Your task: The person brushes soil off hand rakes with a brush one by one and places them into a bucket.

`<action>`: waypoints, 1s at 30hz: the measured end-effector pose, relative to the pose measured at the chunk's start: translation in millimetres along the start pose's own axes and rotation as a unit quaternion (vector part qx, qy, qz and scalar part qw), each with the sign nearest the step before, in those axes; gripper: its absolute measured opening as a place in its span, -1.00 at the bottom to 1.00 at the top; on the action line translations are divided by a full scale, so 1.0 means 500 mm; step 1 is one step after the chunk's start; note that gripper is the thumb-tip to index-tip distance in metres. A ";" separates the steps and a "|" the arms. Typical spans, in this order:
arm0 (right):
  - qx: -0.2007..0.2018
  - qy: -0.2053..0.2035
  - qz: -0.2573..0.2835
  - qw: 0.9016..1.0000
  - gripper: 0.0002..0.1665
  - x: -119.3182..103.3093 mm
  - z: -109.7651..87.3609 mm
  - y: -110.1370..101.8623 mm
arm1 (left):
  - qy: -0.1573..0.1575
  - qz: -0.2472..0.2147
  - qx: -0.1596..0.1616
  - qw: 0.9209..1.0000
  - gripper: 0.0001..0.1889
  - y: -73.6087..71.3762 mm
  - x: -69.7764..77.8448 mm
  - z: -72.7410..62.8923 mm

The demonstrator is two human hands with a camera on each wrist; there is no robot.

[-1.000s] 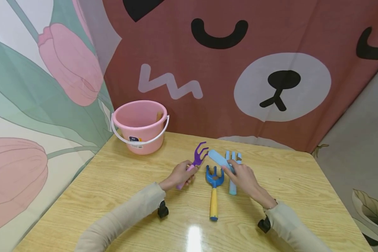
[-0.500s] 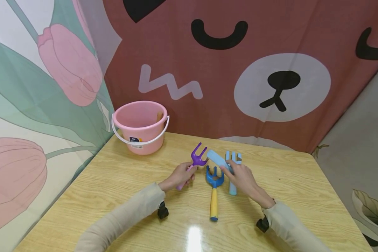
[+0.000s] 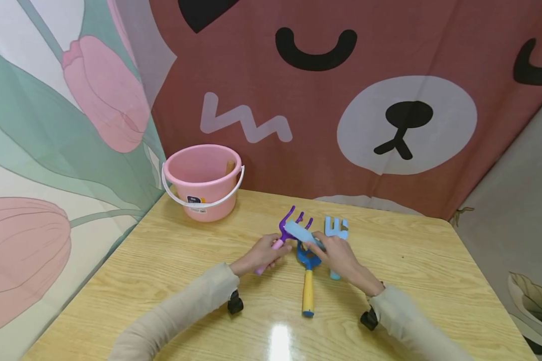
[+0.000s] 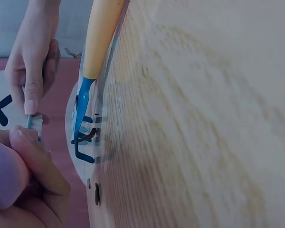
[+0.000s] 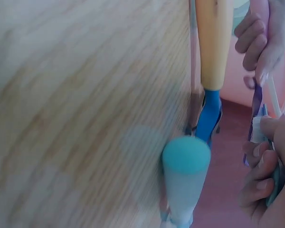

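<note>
Fork [image 3: 277, 244], curved purple tines [image 3: 287, 214], woodgrain tabletop [image 3: 357, 326]

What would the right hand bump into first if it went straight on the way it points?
Probably the purple fork in the left hand: the light-blue tool that the right hand holds overlaps it in the head view, though whether they touch is unclear.

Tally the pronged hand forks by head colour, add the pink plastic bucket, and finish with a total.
Purple-headed fork with pink handle: 1
Dark-blue-headed fork with yellow handle: 1
Light-blue-headed fork: 1
Pink plastic bucket with white handle: 1
Total: 4
</note>
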State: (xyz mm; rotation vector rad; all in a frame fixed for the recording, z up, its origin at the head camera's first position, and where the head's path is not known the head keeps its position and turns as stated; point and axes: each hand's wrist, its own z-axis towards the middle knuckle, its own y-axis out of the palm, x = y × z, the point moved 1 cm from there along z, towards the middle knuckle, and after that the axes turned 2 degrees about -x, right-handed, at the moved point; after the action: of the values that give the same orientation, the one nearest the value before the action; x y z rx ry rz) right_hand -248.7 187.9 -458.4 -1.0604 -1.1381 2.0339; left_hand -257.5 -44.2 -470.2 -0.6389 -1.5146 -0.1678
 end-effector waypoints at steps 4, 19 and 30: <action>0.006 0.027 -0.012 1.000 -0.54 0.012 -0.003 -0.010 | 0.003 -0.010 -0.003 1.000 -0.81 -0.001 0.000 -0.002; 0.007 0.015 -0.025 1.000 -0.54 0.021 -0.015 -0.022 | -0.010 0.022 0.038 0.999 -0.80 -0.012 -0.001 0.000; 0.082 0.025 -0.056 0.995 -0.50 0.022 -0.010 -0.045 | -0.008 0.011 0.046 0.999 -0.86 -0.014 -0.005 -0.001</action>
State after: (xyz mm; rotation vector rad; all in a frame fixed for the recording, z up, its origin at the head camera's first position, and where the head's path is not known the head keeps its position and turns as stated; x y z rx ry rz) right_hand -247.8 209.2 -444.2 -0.9392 -0.9653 1.9650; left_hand -260.8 -50.9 -470.7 -0.5852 -1.5209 -0.0761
